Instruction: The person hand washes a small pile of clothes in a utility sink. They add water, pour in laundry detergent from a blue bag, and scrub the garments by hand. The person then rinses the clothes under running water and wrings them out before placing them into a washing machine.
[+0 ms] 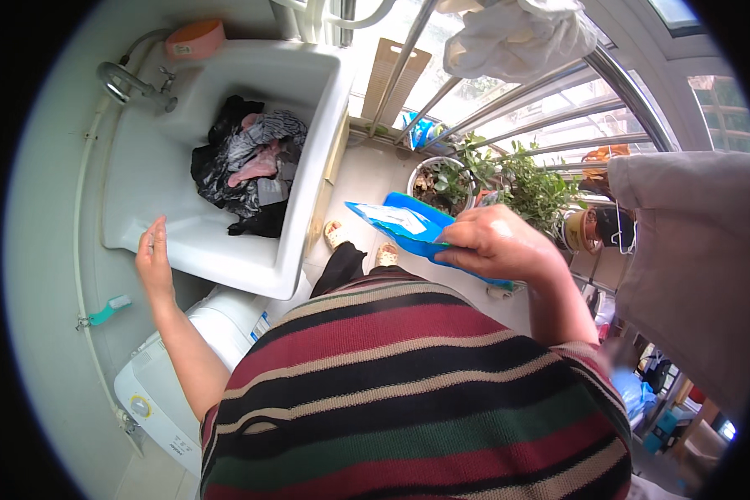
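Observation:
My right hand (pixel 497 244) grips a blue plastic packet (pixel 412 228) by one end, above the floor to the right of the sink. A white patch shows on the packet; I cannot tell whether it is powder or print. My left hand (pixel 154 259) holds nothing and is at the near left rim of the white ceramic sink (pixel 219 259), perhaps touching it. In the basin lies a heap of laundry: black cloth (pixel 259 222), grey patterned cloth (pixel 275 125) and a pink piece (pixel 256 167).
A chrome faucet (pixel 137 87) and an orange plastic basin (pixel 195 40) are at the sink's far left. A white washing machine (pixel 169 381) stands near my left arm. Potted plants (pixel 440 181) line the metal railing (pixel 531 119). Grey cloth (pixel 694 269) hangs at right.

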`<state>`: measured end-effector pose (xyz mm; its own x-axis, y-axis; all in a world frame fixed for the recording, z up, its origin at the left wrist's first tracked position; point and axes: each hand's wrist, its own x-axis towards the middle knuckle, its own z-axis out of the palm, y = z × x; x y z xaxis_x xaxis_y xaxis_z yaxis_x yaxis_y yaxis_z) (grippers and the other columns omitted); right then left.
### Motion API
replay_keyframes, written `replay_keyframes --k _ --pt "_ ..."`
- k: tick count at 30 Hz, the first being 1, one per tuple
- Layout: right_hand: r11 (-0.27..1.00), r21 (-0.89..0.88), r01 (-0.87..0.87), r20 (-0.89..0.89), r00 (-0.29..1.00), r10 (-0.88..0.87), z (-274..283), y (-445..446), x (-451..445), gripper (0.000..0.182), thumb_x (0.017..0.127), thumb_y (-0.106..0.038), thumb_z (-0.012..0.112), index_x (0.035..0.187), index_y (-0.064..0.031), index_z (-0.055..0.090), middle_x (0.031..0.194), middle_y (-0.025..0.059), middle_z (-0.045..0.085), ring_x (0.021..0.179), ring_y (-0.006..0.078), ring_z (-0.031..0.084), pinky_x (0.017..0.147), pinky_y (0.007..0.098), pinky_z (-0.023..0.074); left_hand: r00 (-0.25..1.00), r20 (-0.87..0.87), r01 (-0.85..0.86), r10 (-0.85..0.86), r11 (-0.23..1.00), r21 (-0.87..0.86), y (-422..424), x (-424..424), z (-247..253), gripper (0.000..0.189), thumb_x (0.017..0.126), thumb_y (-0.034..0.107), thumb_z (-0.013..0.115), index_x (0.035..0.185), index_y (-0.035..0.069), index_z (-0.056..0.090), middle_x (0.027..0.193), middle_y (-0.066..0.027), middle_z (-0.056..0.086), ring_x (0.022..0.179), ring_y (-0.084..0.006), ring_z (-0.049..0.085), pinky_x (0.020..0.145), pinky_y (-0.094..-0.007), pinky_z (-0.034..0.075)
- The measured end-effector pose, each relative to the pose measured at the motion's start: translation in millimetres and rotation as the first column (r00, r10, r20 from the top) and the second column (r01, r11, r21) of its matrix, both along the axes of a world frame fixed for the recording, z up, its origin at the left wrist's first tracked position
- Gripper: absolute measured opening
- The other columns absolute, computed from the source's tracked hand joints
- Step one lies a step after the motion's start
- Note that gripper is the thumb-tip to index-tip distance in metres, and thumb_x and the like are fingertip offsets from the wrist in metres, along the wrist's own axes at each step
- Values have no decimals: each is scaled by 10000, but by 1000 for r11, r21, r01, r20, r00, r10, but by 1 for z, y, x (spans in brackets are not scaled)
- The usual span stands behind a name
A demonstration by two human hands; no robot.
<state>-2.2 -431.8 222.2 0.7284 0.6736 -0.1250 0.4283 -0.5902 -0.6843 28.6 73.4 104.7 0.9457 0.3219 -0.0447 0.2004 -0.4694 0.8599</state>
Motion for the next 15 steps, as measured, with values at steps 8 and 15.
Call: replay_keyframes --k 8,15 --pt "768 -626 132 -290 876 -387 -185 -106 -115 241 815 -337 564 920 -141 656 822 138 649 807 340 616 729 454 480 994 -94 51 -60 995 -87 -63 -15 -34 376 904 272 570 1123 -33 597 1128 -111 608 1062 -169 542 956 -286 377" --pt "553 -824 123 -189 861 -473 -309 -174 -194 211 826 -315 534 917 -187 675 873 94 667 848 291 635 742 433 492 987 -146 53 -59 998 -42 -93 -46 -24 391 890 306 594 1114 -14 611 1081 -89 627 1011 -139 553 923 -260 390"
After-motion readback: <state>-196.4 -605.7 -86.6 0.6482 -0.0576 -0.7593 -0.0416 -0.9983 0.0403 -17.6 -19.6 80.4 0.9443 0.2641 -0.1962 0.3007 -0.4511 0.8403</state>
